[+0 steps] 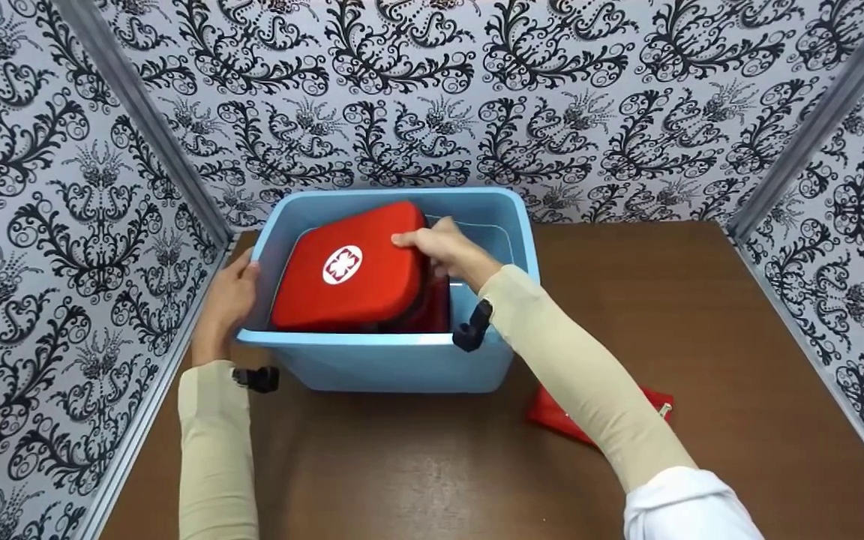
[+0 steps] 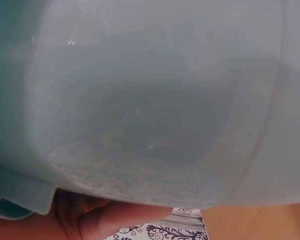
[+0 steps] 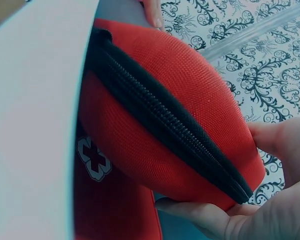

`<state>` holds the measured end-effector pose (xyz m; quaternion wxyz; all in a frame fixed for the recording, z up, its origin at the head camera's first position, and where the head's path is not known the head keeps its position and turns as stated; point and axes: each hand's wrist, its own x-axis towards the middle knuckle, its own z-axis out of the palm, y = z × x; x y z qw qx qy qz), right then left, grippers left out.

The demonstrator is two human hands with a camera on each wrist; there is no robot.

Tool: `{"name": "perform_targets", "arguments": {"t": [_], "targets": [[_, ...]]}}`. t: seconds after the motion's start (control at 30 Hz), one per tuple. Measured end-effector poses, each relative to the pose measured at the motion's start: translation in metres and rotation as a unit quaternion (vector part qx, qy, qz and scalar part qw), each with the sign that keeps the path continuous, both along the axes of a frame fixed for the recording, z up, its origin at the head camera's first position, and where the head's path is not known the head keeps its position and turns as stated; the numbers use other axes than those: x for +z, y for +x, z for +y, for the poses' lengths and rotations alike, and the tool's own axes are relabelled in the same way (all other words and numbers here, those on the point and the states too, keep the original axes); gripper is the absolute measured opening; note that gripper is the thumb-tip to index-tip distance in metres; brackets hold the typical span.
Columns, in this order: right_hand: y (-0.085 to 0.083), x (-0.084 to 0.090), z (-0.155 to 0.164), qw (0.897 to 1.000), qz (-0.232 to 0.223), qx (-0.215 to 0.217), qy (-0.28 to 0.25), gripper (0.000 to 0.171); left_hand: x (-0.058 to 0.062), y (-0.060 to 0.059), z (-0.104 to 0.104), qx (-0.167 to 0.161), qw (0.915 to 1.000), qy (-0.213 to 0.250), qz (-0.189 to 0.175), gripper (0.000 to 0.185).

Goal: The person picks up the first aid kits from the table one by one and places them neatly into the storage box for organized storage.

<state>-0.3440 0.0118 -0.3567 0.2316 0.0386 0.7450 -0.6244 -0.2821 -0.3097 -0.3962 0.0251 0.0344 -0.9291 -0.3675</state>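
**Gripping a red case over the blue tub**

Holding one red first-aid case (image 1: 353,266) by its right-hand edge, the right hand (image 1: 447,251) has its fingers and thumb curled round that edge; the right wrist view shows the thumb on one face, the fingers under the other, and the black zip running between them. The case lies tilted inside the light blue plastic tub (image 1: 394,360), its white cross badge facing up, its lower edge near the front wall. Under it, in the same tub, the right wrist view shows a second red case (image 3: 110,210) with its own white cross, standing against the tub's wall. So the tub holds two cases.

The left hand (image 1: 226,304) rests against the tub's left wall at the rim, fingers fairly straight along the outside, thumb at the edge. The left wrist view is almost filled by the blurred blue wall, with a little of the hand below it.

A third red item (image 1: 597,409) lies on the brown table (image 1: 702,337) just right of the tub, mostly hidden by the right forearm. Both forearms wear beige sleeves. Black-and-white patterned walls (image 1: 477,97) close the table on three sides.
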Motion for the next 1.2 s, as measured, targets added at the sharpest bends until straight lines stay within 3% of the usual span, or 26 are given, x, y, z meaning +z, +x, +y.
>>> {"name": "perform_targets", "arguments": {"t": [0.6,0.93,1.2], "targets": [[-0.001,0.007,-0.006,0.999,-0.002,0.021,0.027,0.038,0.0,0.001,0.001,0.003,1.0,0.003,-0.002,0.053],[-0.008,0.02,0.006,0.992,-0.013,0.102,0.067,0.037,-0.001,0.002,-0.004,0.0,1.0,0.006,-0.001,0.053],[-0.02,0.02,0.014,0.985,-0.02,0.134,0.107,0.042,0.0,0.0,-0.001,0.004,0.9999,0.006,-0.007,0.053]]}}
